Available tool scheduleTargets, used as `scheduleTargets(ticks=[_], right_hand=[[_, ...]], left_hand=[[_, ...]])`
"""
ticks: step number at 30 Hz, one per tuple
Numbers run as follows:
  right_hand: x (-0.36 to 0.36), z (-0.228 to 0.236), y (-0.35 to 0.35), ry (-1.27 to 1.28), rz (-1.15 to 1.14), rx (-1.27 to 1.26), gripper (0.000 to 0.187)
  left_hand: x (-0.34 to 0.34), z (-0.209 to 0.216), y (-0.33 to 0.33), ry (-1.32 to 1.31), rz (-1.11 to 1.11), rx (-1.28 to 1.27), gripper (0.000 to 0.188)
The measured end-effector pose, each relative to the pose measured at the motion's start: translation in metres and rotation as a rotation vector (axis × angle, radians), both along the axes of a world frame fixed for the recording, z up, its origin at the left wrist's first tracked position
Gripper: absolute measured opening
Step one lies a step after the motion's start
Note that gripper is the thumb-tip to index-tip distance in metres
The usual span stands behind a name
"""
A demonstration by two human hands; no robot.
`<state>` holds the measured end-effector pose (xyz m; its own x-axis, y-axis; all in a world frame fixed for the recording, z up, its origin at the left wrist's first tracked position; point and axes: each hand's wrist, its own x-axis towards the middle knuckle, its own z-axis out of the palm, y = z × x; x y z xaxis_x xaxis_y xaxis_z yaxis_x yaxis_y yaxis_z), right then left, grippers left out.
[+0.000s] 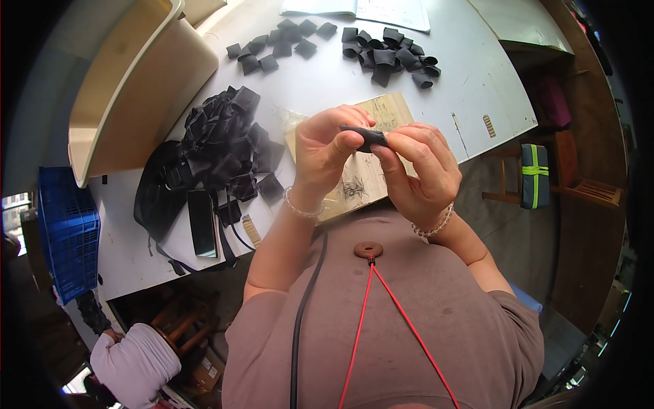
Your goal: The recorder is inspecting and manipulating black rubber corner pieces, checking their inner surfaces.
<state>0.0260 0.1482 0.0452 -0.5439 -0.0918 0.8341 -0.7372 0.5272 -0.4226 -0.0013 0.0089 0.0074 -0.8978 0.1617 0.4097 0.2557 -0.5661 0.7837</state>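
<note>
Between my two hands is a small folded piece of black fabric, raised over a worn, stained tan board. My left hand pinches its left end, thumb in front. The fingers and thumb of my right hand close on its right end. To the left lies a large heap of black fabric pieces. Beyond my hands, flat black squares are spread on the table, and a pile of curled black pieces sits to their right.
A large beige bin stands on the white table at left, above a blue crate. A phone lies beside a black bag. An open notebook rests at the far edge. Another person is at lower left.
</note>
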Motion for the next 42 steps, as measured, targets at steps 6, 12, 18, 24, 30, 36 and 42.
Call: scheduleTargets(ticks=[6,12,18,24,30,36,42], right_hand=[[0.005,-0.008,0.006,-0.102,0.013,-0.017,0.017],[0.004,-0.015,0.005,-0.045,0.037,-0.022,0.018],[0.004,-0.014,0.005,-0.021,0.025,-0.008,0.019],[0.001,-0.008,0.002,0.016,-0.005,0.024,0.020],[-0.001,-0.009,-0.002,0.002,-0.013,0.018,0.021],[-0.001,0.001,-0.002,-0.044,-0.024,0.025,0.020],[-0.001,0.003,-0.001,-0.046,-0.029,0.029,0.019]], left_hand=[[0.001,-0.003,-0.014,-0.119,-0.109,-0.135,0.030],[0.003,-0.004,-0.012,-0.046,-0.097,-0.098,0.018],[0.004,-0.002,-0.011,0.000,-0.062,-0.088,0.013],[0.000,-0.011,-0.013,-0.049,-0.051,-0.040,0.015],[-0.002,-0.021,-0.009,-0.139,-0.115,0.064,0.017],[-0.003,-0.025,-0.007,-0.180,-0.182,0.123,0.020],[-0.004,-0.023,-0.007,-0.208,-0.215,0.121,0.019]])
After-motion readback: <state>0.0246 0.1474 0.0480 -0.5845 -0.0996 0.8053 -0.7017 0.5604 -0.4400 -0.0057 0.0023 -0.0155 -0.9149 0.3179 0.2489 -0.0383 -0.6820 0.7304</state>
